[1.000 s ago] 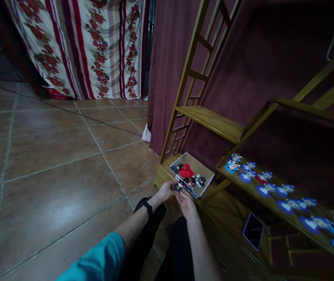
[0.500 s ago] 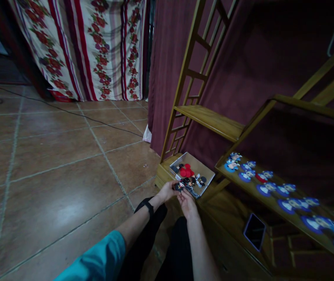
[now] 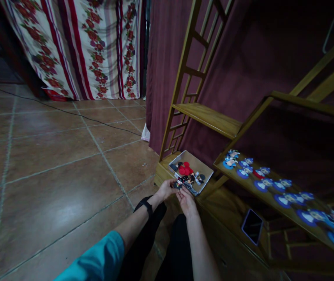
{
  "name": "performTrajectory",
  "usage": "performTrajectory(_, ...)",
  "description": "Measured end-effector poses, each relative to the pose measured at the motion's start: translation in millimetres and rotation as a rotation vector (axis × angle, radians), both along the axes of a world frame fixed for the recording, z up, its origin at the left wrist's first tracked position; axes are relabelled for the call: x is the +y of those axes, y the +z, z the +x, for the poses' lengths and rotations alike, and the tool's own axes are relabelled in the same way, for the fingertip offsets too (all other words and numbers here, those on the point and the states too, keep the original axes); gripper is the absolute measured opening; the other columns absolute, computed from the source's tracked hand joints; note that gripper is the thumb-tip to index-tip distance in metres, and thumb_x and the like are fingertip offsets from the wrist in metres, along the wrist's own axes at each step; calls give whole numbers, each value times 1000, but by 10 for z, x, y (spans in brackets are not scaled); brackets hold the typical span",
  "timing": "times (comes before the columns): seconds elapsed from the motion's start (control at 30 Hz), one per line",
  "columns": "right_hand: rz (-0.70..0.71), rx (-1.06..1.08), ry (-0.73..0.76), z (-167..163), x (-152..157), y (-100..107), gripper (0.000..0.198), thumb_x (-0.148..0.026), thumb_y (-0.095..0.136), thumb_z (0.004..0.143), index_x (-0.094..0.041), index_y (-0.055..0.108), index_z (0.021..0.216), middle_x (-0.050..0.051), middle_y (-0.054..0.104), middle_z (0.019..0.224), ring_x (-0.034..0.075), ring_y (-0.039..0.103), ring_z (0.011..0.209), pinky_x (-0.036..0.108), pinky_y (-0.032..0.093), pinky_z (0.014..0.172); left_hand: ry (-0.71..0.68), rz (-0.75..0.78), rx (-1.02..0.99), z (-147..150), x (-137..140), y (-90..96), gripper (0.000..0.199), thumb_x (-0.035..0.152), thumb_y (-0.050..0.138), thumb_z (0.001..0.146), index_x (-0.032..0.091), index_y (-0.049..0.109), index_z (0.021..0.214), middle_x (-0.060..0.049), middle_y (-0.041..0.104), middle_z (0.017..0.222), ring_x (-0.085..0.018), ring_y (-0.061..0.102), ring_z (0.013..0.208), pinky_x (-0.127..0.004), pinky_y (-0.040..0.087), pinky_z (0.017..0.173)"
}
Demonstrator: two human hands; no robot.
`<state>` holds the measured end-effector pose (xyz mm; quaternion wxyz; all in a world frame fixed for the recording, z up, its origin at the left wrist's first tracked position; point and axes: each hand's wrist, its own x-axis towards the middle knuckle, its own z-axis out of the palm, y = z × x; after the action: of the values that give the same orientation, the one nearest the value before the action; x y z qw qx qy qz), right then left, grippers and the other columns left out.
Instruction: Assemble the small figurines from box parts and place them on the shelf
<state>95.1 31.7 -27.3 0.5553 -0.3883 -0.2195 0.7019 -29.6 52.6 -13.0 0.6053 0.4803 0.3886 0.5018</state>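
Between my two hands is a small figurine (image 3: 179, 182) with a dark round base, held over the near edge of an open box. My left hand (image 3: 166, 189) closes on it from the left, a dark band round that wrist. From the right, the fingers of my right hand (image 3: 186, 200) are closed at its base. The white-walled box (image 3: 202, 166) holds several red round pieces (image 3: 185, 169), a white and black figurine (image 3: 198, 178) and other dark figurines. My fingers hide part of the held figurine.
The box stands on the low end of a wooden shelf unit (image 3: 210, 119). On the shelf at right are several blue-based figurines (image 3: 263, 184). Below them lies a phone (image 3: 252, 226). A black cable (image 3: 96, 121) crosses the tiled floor. A floral curtain (image 3: 76, 50) hangs behind.
The held figurine is tipped a little more upright between my fingers. My hands stay in nearly the same place, and the view has shifted slightly.
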Motion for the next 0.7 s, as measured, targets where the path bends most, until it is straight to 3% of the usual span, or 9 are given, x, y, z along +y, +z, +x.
performTrajectory(0.47, 46, -77, -27, -36, -92, 75, 26, -24, 68, 62, -21, 64, 87, 3, 68, 88, 14, 63, 77, 29, 51, 73, 82, 0, 54, 0, -53, 41, 46, 16, 75, 44, 12, 62, 88, -1, 64, 71, -11, 53, 62, -24, 41, 62)
performTrajectory(0.6, 110, -232, -183, -31, -275, 210, 35, -29, 68, 60, -19, 63, 93, 3, 67, 81, 13, 61, 69, 28, 50, 67, 162, -24, 69, -45, -91, 132, 43, 16, 75, 45, 13, 63, 86, 1, 62, 67, -11, 52, 60, -23, 41, 61)
performTrajectory(0.7, 210, -412, -359, 70, -506, 401, 34, -34, 62, 67, -20, 61, 99, 3, 64, 88, 13, 59, 72, 29, 49, 68, 202, -39, 81, -71, -78, 169, 43, 16, 76, 43, 14, 63, 84, 2, 61, 64, -11, 52, 60, -24, 41, 60)
